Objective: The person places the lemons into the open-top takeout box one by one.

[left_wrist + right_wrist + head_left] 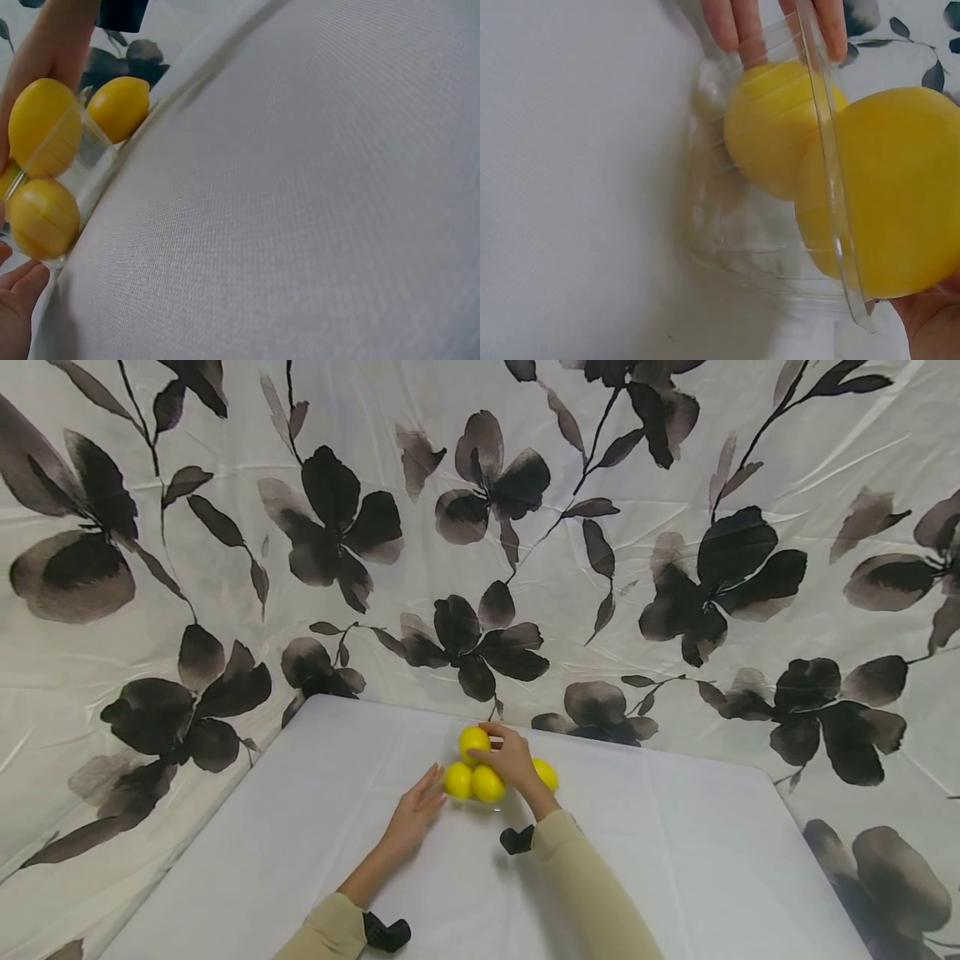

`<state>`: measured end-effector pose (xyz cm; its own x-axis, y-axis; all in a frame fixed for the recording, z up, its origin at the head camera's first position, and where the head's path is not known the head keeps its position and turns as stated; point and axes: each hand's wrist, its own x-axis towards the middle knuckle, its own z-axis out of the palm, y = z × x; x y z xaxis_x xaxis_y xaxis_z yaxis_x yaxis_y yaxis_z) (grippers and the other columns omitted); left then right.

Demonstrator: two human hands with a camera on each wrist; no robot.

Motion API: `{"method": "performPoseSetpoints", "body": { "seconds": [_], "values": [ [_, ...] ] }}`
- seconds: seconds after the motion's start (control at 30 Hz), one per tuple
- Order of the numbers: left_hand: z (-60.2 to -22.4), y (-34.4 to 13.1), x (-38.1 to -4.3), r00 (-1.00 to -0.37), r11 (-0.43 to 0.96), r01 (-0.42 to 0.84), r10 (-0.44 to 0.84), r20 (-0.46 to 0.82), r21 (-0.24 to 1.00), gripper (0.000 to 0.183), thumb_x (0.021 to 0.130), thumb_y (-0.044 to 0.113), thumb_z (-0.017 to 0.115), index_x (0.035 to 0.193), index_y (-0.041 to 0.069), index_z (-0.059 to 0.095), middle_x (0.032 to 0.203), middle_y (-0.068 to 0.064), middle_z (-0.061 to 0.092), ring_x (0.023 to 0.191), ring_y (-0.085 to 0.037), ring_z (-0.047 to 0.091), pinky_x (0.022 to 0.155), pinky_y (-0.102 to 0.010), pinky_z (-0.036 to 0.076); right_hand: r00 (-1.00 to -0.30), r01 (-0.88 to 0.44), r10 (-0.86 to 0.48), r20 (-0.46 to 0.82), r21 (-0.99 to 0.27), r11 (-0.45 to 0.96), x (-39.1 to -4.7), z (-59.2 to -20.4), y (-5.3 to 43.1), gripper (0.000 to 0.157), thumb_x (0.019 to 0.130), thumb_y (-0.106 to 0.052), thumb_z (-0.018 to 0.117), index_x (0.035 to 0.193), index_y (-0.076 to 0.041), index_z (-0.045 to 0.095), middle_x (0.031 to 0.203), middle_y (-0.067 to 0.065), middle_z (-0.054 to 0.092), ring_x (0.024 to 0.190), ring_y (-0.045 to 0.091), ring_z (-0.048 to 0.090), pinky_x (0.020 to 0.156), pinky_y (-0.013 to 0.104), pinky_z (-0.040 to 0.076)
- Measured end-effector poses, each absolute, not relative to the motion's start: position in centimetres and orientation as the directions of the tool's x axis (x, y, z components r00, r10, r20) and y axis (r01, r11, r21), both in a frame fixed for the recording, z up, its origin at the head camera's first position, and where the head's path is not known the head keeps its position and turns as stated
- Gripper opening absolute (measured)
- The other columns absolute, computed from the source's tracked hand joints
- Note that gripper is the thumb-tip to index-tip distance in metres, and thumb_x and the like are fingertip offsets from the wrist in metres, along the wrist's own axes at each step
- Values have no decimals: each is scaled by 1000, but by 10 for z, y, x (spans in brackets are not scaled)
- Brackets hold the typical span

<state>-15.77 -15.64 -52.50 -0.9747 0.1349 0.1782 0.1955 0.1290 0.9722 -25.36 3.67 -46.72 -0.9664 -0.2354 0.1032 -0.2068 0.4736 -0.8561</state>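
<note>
My right hand (516, 762) pinches a yellow lemon (474, 743) between thumb and fingers, at the far side of a clear plastic container (727, 251). Two other lemons sit in the container: one at its left (459, 781), one in its middle (489, 784). On the left, my left hand (415, 812) has its fingers extended against the container's side; in the right wrist view its fingertips (720, 26) rest by the clear wall. Another lemon (546, 774) lies outside on the table, right of the container and partly hidden by my right hand.
A white cloth covers the table (300, 835). Behind its far edge hangs a pale curtain (420, 552) with dark flowers. Black straps (517, 840) are on both wrists.
</note>
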Motion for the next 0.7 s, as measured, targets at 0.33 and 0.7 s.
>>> {"method": "performPoseSetpoints", "body": {
  "seconds": [0.33,0.7],
  "values": [
    [-526,-154,-159,-977,118,179,141,162,977,61,95,12,53,148,5,22,150,-8,31,133,-24,36,107,-32,32,-960,-211,-259,104,-878,430,-248,-467,44,53,83,-28,72,129,-10,55,131,9,55,114,27,57,97,39,48],
    [-527,-156,-161,-977,130,177,142,158,976,61,95,11,53,148,5,22,150,-6,31,132,-23,38,106,-31,33,-944,-281,-265,197,-901,331,-245,-460,64,46,82,-20,73,125,-9,58,126,5,58,113,22,58,92,33,51]
  ]
}}
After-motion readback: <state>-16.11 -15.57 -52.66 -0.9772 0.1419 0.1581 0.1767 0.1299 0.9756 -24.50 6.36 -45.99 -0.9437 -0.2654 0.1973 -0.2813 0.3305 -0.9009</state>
